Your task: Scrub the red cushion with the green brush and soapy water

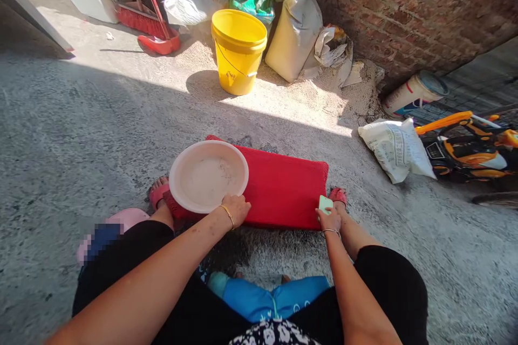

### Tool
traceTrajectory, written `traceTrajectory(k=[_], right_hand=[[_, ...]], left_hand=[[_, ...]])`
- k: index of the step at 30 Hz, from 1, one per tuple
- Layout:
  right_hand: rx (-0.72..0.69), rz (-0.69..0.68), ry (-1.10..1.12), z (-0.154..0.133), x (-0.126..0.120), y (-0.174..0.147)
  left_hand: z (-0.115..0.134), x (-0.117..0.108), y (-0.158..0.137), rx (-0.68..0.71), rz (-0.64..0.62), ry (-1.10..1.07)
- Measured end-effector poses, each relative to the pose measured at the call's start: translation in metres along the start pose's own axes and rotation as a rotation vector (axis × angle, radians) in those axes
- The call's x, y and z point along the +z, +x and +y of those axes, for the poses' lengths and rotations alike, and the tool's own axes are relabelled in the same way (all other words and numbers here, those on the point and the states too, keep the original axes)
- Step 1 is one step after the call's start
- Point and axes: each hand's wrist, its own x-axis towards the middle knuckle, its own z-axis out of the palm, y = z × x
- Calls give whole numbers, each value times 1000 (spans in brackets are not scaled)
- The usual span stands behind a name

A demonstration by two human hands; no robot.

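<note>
My left hand (237, 210) is closed at the near right rim of a pale pink plastic basin (208, 177); its fingertips are hidden. The basin rests over the left part of a red cloth-covered slab (283, 186), and a little cloudy water seems to lie in it. At the slab's right end my right hand (329, 219) grips a light green rectangular block (325, 204), possibly a bar of soap. Both forearms reach forward between my spread knees. My feet, in red sandals (338, 195), stand on either side of the slab.
A yellow bucket (238, 54) stands ahead in sunlight. Behind it are sacks (295, 27) along a brick wall. A broom (140, 19) and red dustpan (159, 43) are far left. A toy vehicle (469, 148) lies right. Blue fabric (275, 296) is between my legs.
</note>
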Motion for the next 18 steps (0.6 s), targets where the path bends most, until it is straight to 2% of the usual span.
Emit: traceTrajectory(k=[2, 7, 10, 12, 14, 18], right_hand=[[-86, -36, 27, -33, 18, -14], [-621, -223, 64, -136, 58, -72], [-754, -313, 17, -171, 64, -92], [-729, -338, 0, -173, 64, -89], [-633, -335, 1, -156, 61, -73], [-378, -219, 41, -84, 44, -31]], left_hand=[[0, 0, 0, -7, -6, -7], [0, 2, 6, -7, -9, -21], [1, 2, 10, -1, -16, -25], [2, 1, 12, 3, -10, -26], [2, 2, 13, 8, 6, -35], [3, 2, 12, 3, 14, -55]])
